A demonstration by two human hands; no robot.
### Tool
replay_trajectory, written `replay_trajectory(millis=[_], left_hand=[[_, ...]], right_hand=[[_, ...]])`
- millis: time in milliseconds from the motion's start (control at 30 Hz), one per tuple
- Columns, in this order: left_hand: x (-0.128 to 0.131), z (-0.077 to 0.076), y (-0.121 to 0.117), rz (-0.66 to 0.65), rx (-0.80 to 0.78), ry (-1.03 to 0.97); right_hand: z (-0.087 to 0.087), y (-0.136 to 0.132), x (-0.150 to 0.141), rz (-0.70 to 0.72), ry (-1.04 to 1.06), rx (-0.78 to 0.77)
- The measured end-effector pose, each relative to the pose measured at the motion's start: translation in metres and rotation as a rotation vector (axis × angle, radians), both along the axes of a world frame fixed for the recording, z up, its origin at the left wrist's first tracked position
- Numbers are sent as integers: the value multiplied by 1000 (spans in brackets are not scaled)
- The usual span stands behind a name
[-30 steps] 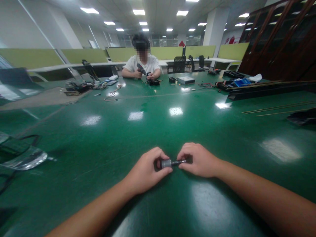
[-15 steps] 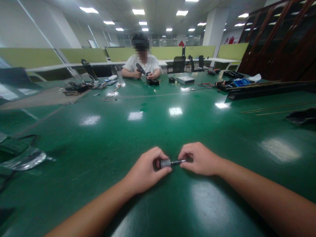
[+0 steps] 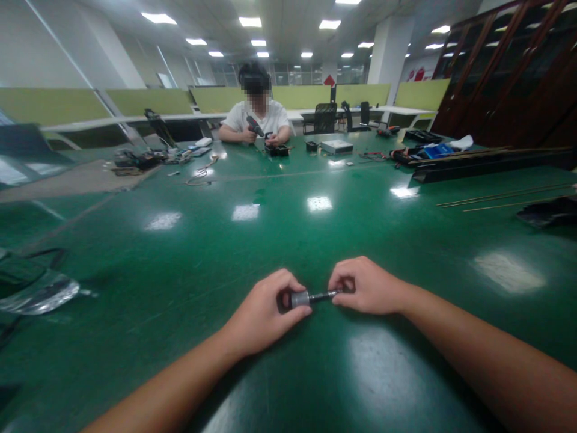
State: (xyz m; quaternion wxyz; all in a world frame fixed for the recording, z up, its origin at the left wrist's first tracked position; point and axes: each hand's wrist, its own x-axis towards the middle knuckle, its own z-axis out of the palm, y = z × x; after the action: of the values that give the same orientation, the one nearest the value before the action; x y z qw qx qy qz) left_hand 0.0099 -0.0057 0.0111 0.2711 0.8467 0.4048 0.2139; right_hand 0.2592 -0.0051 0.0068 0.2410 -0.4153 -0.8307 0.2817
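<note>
A short grey cylinder (image 3: 300, 299) lies level, low over the green table (image 3: 216, 252). My left hand (image 3: 270, 310) grips it between thumb and fingers, which hide its rear end. From its right side runs a thin dark shaft (image 3: 320, 296), whose exact kind I cannot make out. The fingertips of my right hand (image 3: 369, 285) pinch the far, shiny end of this shaft. Cylinder and shaft form one straight line between both hands.
Across the table sits a person (image 3: 256, 114) holding a power drill (image 3: 255, 125) over a black part (image 3: 276, 150). A silver box (image 3: 336, 146) stands right of them. Thin rods (image 3: 496, 195) lie at right, clear plastic packaging (image 3: 40, 294) at left.
My right hand has shifted slightly right and up relative to my left, and a little more of the dark shaft shows between them. The left hand's grip looks the same.
</note>
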Motion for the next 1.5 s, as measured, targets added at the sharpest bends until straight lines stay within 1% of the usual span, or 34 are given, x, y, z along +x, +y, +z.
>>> replay_trajectory(millis=[367, 567, 700, 833, 933, 1033, 1133, 1300, 1500], left_hand=[[0, 0, 0, 6, -3, 1], [-1, 0, 0, 3, -4, 4], [0, -1, 0, -7, 24, 6], [0, -2, -1, -24, 63, -16], [0, -1, -2, -41, 80, -38], [0, 1, -1, -41, 50, -51], [1, 1, 0, -11, 21, -24], [1, -1, 0, 12, 17, 26], [1, -2, -1, 12, -4, 29]], right_hand=[[0, 7, 12, -26, -12, -98], [1, 8, 16, -13, -12, -146], [-3, 4, 2, 11, 13, -101], [-11, -2, -23, -6, 50, 34], [-15, -4, -34, 0, 64, 115], [-16, -5, -34, -12, 75, 113], [-15, -5, -30, -30, 73, 96], [-13, -7, -31, -37, 86, 91], [-14, -8, -32, -32, 79, 103]])
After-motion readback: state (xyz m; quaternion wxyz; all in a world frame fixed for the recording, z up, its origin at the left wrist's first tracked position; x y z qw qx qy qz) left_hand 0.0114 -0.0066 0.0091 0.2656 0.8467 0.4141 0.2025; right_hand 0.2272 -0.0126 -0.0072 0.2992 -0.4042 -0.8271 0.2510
